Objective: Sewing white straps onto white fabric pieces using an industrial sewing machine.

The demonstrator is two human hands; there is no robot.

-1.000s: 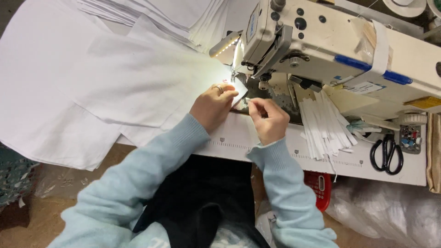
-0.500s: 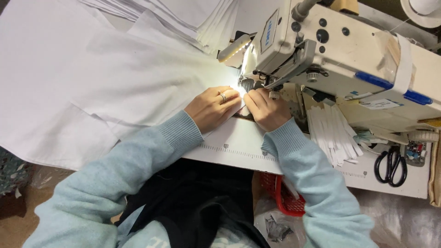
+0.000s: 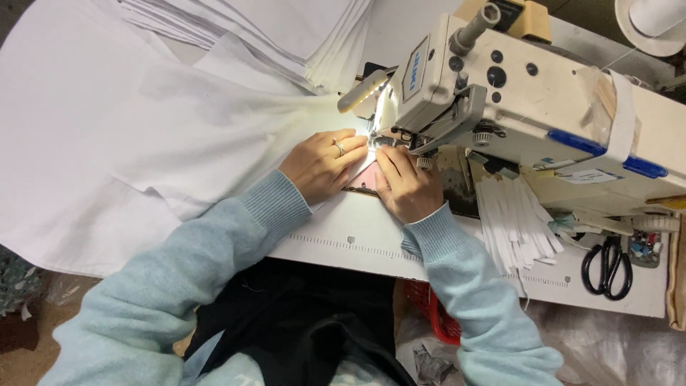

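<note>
Nearest to me, my two pale blue knitted sleeves rise from the bottom edge and converge at the lit patch under the machine head. My left hand lies palm down with fingers together and extended, a ring on one finger, pressing flat on the large white fabric sheet just short of the needle; it grips nothing. My right hand rests just beside it, fingers curled and pointing toward the presser foot, their tips on a small pink fabric piece that lies between both hands; whether they pinch it or only press it I cannot tell. The white table top with a printed ruler scale has a bare strip along its near edge below my wrists. To the right, a bundle of narrow white fabric strips sits near my right forearm, and black-handled scissors lie well apart. Beyond the hands, the cream industrial sewing machine blocks the right side, while a stack of white cut fabric pieces fills the far left.
</note>
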